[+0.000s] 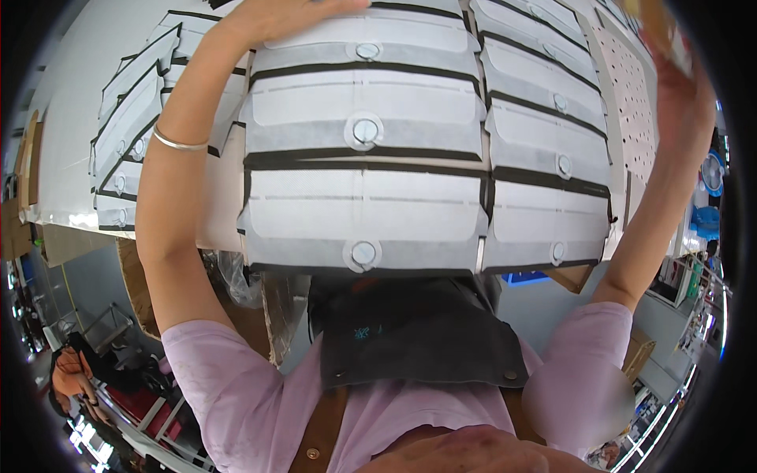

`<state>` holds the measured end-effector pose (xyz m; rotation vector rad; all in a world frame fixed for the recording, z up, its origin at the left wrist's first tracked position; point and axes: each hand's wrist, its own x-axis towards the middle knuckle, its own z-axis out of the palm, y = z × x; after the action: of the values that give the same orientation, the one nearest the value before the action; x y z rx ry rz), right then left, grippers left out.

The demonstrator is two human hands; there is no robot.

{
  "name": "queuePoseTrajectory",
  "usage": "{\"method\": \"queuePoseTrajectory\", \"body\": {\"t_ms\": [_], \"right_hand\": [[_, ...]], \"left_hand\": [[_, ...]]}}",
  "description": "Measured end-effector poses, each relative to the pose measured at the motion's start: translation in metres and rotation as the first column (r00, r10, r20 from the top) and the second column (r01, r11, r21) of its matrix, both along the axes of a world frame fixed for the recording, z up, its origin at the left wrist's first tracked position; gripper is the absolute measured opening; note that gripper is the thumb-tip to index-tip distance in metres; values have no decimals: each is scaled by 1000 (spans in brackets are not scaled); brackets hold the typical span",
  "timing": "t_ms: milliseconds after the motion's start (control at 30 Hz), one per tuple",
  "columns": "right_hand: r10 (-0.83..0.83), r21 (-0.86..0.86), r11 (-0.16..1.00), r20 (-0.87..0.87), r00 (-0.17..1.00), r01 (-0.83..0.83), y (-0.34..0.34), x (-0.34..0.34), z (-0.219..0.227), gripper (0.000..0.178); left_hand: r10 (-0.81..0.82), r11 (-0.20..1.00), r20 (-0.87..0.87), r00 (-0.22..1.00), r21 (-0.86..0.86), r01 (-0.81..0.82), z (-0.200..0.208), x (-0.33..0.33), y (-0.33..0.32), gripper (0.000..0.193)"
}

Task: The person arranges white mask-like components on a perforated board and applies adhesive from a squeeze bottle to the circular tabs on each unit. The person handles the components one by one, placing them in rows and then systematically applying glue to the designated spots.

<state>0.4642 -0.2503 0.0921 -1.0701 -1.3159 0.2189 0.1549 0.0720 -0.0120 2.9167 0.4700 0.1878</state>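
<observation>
Rows of flat white-and-grey pieces [315, 193] with black edge strips lie overlapping across the table, each with a round pale disc [363, 254] near its lower edge. At the top, my left hand [288, 17] reaches over the middle column, its fingers stretched out and lying across the upper pieces; nothing shows in it. Far out at the upper right is my right hand [676, 75], smeared by motion. Its fingers seem closed around a blurred tan and whitish thing [653, 17] whose kind I cannot make out. A second column of pieces [544, 225] lies between that hand and the middle column.
More such pieces [130, 130] are fanned out at the left of the white table [59, 169]. A pale perforated panel [627, 94] stands at the right side. Below the table edge are cardboard [272, 315] and clear plastic [239, 277]. Another person [72, 370] is at the lower left.
</observation>
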Motion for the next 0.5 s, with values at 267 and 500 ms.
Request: {"method": "queuePoseTrajectory", "body": {"t_ms": [267, 500], "right_hand": [[-65, -203, 976, -606, 793, -75, -112, -88, -87, 49], [-282, -276, 949, -515, 810, 154, -134, -118, -120, 59]], "left_hand": [[-125, 989, 121, 985, -62, 133, 34, -40, -118, 71], [-372, 885, 211, 904, -215, 414, 19, -86, -254, 80]]}}
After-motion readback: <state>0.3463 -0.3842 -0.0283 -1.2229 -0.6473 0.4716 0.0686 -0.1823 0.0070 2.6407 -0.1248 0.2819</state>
